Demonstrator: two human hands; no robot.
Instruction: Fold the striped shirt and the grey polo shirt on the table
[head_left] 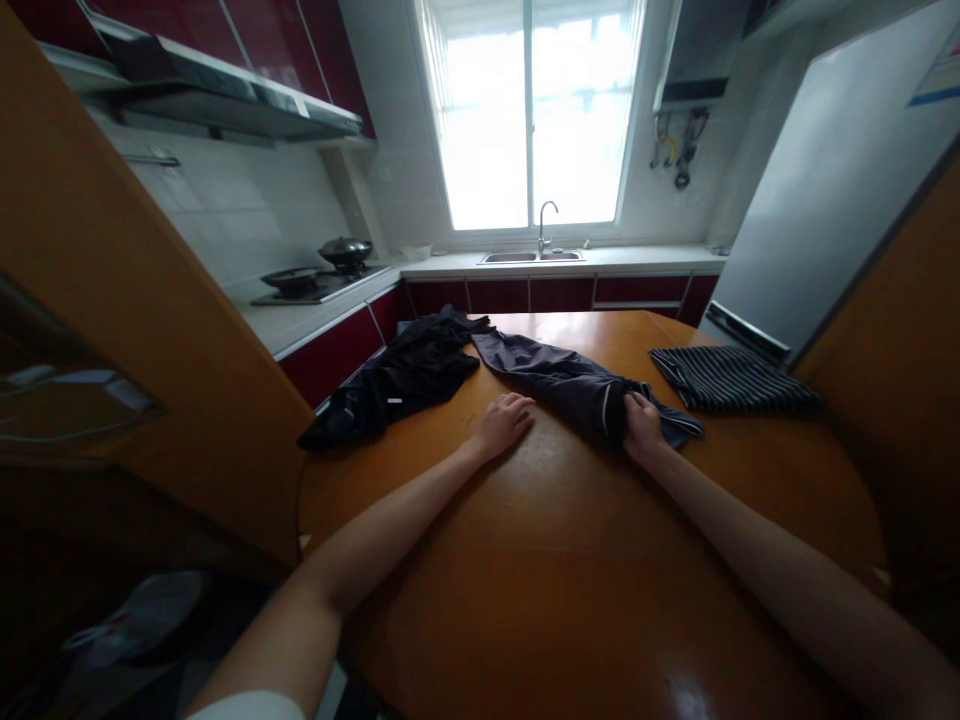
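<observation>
On the near part of the tabletop (540, 580), between the two forearms (401, 520), the wood is bare, so a hand can pass easily. Farther away, the black garment (420, 370) obstructs the left side, and the gray garment (547, 365) crosses the middle, its near end inside the grip of the right hand (643, 425). The gap between these garments narrows toward the far side; the left hand (505, 425) lies before it. Only a small passage separates the gray garment from the striped cloth (735, 380).

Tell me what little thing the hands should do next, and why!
Maybe the left hand could take hold of the dark grey garment too: it looks wrinkled, only the right hand grips it, and the left lies empty on the table.
</observation>
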